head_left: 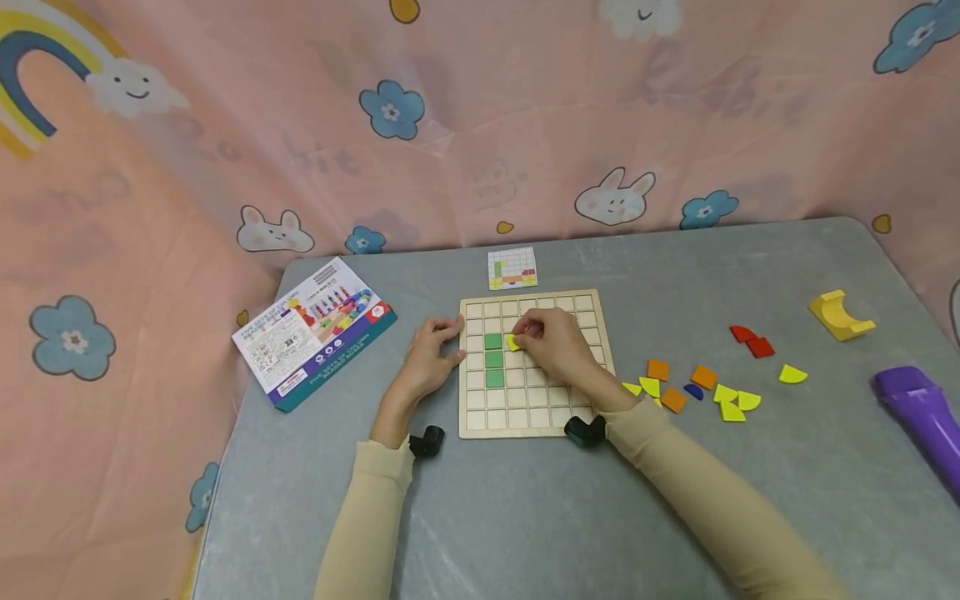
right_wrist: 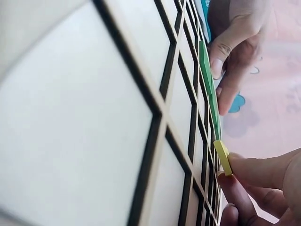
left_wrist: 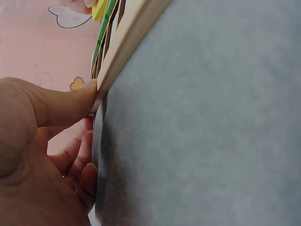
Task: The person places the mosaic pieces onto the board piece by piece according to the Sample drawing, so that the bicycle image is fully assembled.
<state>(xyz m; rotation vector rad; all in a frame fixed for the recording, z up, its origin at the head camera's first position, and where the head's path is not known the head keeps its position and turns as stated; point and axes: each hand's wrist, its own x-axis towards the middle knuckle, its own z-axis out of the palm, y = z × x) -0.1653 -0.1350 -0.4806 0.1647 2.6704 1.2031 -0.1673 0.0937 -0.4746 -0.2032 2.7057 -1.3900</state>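
My right hand pinches a yellow piece between thumb and fingertips, over the gridded wooden board. In the right wrist view the piece is tilted, its edge right at the grid. Just left of it, three green square tiles sit in a column of the board's cells. My left hand rests against the board's left side, thumb and index finger spread apart. The left wrist view has the thumb tip at the board's edge, with the other fingers loosely bent beside it.
A small pattern card lies behind the board. A printed box is at the left. To the right are loose yellow quarter-circles, orange squares, red pieces, a yellow arch and a purple object.
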